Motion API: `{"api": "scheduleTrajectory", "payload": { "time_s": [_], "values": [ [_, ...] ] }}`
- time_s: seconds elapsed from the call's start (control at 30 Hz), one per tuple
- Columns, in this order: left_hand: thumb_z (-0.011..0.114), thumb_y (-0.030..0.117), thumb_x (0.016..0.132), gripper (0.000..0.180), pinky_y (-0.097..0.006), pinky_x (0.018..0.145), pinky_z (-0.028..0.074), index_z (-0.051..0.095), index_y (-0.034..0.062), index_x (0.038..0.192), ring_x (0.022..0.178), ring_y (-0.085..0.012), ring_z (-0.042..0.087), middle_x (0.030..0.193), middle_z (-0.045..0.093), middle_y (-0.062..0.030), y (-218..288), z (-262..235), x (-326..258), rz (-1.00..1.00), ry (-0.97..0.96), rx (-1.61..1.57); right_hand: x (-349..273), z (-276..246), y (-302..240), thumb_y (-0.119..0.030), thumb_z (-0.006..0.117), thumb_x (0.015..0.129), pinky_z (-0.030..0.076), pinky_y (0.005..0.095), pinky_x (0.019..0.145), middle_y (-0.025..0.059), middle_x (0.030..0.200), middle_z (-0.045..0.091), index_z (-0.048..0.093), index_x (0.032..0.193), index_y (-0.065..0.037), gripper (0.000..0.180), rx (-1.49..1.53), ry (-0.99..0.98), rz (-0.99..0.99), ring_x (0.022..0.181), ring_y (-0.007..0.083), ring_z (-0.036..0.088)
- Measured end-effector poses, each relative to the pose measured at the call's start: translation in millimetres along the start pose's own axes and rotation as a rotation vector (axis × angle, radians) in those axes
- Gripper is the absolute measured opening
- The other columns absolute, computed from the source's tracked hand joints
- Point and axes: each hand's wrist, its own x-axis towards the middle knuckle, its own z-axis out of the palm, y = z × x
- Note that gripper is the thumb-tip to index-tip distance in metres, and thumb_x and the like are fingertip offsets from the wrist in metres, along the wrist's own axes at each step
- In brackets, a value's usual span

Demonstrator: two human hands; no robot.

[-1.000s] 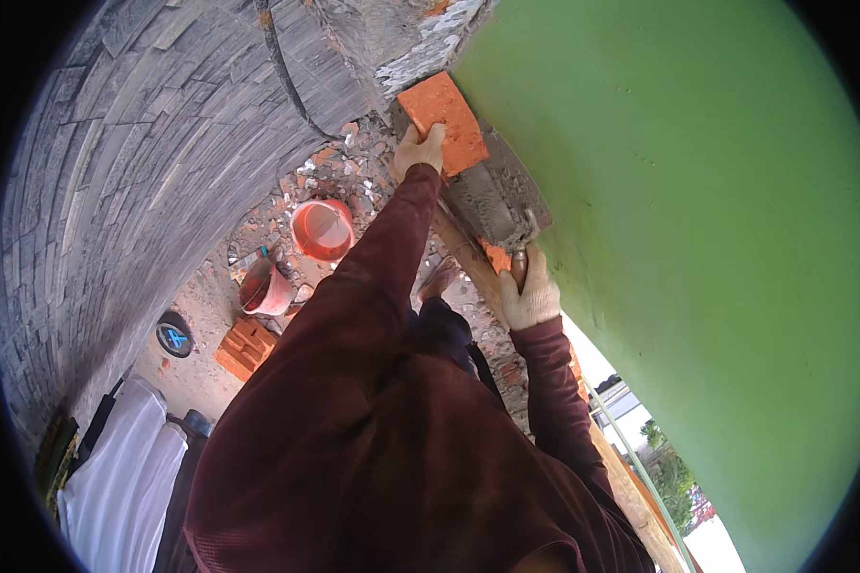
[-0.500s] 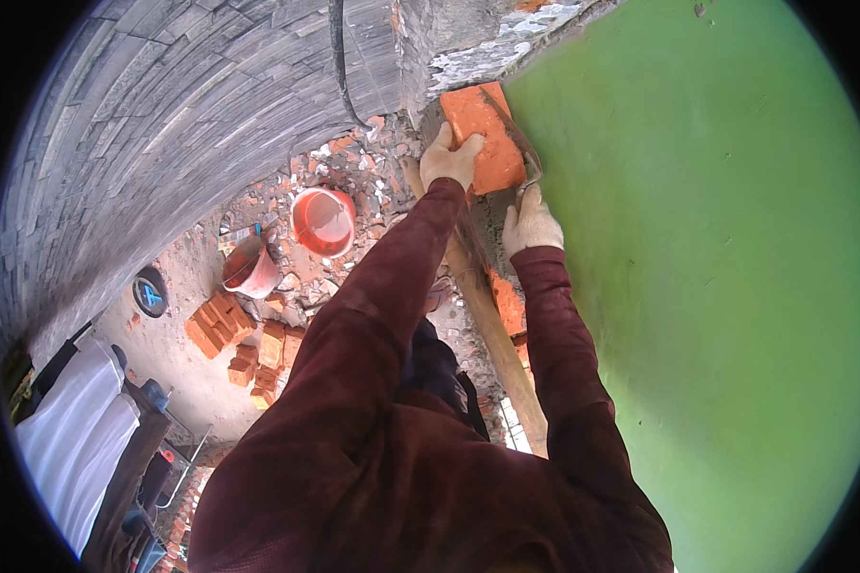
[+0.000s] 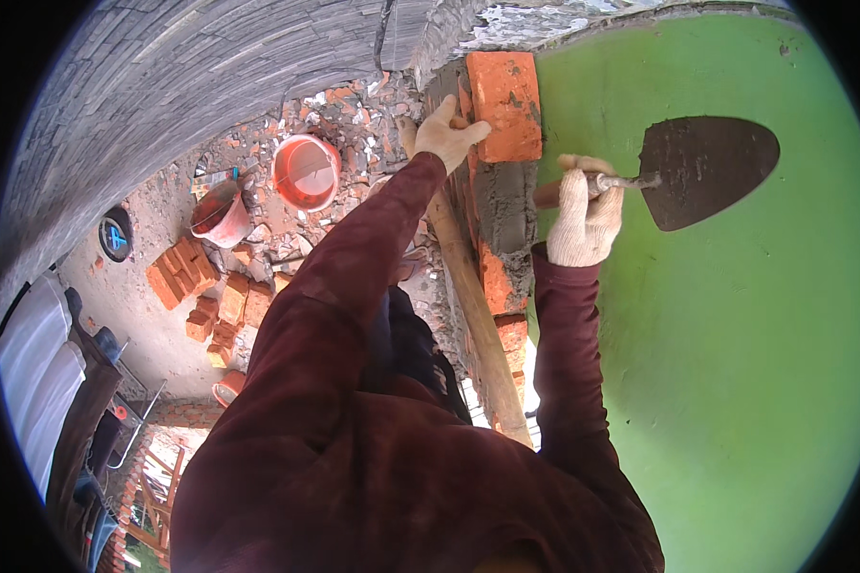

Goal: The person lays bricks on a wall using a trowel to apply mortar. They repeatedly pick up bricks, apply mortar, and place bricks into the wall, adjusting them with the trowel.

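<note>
The brick lies at the far end of the narrow brickwork course, its right edge just beside the green wall. Bare mortar covers the course on the side nearer you. Expect the brick to be moderately heavy, rigid and rough, so slip is unlikely; its corners may chip if knocked. Take hold across the two long sides, with your thumb and fingers opposed, and avoid dragging it over the soft mortar.

Your left grip is spread, thumb toward the brick's near left corner; whether it makes contact cannot be told. Your right grip is closed around the handle of the trowel. The blade points right, in front of the green wall. The trowel should be light and stiff; hold it by the handle, clear of the blade's edge.

A wooden pole runs along the left side of the brickwork. Farther left, an orange bucket stands on the rubble-strewn ground, with loose bricks beyond.
</note>
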Motion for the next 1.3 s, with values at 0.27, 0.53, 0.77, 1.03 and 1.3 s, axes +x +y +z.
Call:
{"api": "scheduleTrajectory", "payload": {
  "time_s": [0.27, 0.53, 0.77, 1.03, 1.3],
  "values": [
    [0.080, 0.045, 0.085, 0.101, -0.040, 0.116, 0.022, 0.029, 0.0070, 0.163, 0.076, -0.0123, 0.060, 0.078, 0.061, 0.0043, 17.9, 10.1, -20.2, 0.072, -0.072, 0.163, 94.5, 37.5, -16.1, -0.005, 0.080, 0.089, 0.056, 0.0285, 0.083, 0.0089, 0.097, 0.071, 0.069, 0.118, 0.002, 0.031, -0.014, -0.036, -0.224, 0.087, 0.0151, 0.069],
    [0.079, 0.041, 0.086, 0.099, -0.034, 0.099, 0.040, 0.028, 0.0058, 0.163, 0.074, -0.0146, 0.060, 0.075, 0.058, 0.0006, 34.6, 17.2, -26.0, 0.125, 0.014, 0.364, 133.8, 74.5, 108.0, -0.005, 0.080, 0.085, 0.055, 0.0269, 0.076, 0.0024, 0.089, 0.071, 0.075, 0.105, -0.001, 0.021, -0.031, 0.091, -0.099, 0.082, 0.0096, 0.065],
    [0.078, 0.039, 0.084, 0.098, -0.036, 0.085, 0.050, 0.028, 0.0083, 0.163, 0.093, -0.0267, 0.064, 0.103, 0.065, -0.0121, 32.7, 5.2, -17.4, 0.025, -0.050, 0.207, 137.1, 71.9, 12.0, -0.013, 0.078, 0.091, 0.057, 0.0332, 0.081, 0.0117, 0.091, 0.077, 0.073, 0.107, 0.000, 0.021, 0.017, -0.005, -0.193, 0.086, 0.0172, 0.071],
    [0.081, 0.040, 0.080, 0.104, -0.038, 0.090, 0.053, 0.028, 0.0026, 0.162, 0.097, -0.0283, 0.067, 0.108, 0.069, -0.0144, 43.2, 12.0, -30.4, -0.065, -0.032, 0.126, 146.5, 73.1, 86.8, -0.017, 0.077, 0.086, 0.055, 0.0305, 0.074, 0.0073, 0.077, 0.070, 0.075, 0.093, 0.000, 0.018, -0.280, 0.076, -0.143, 0.070, 0.0146, 0.064],
    [0.085, 0.043, 0.081, 0.108, -0.036, 0.094, 0.052, 0.026, 0.0057, 0.163, 0.101, -0.0249, 0.067, 0.114, 0.070, -0.0118, 30.7, -1.4, -10.9, 0.081, -0.034, 0.284, 108.2, 46.8, -7.5, -0.018, 0.073, 0.095, 0.059, 0.0309, 0.072, 0.0103, 0.091, 0.074, 0.072, 0.105, 0.001, 0.021, -0.158, 0.003, -0.107, 0.080, 0.0162, 0.070]
  ]
}}
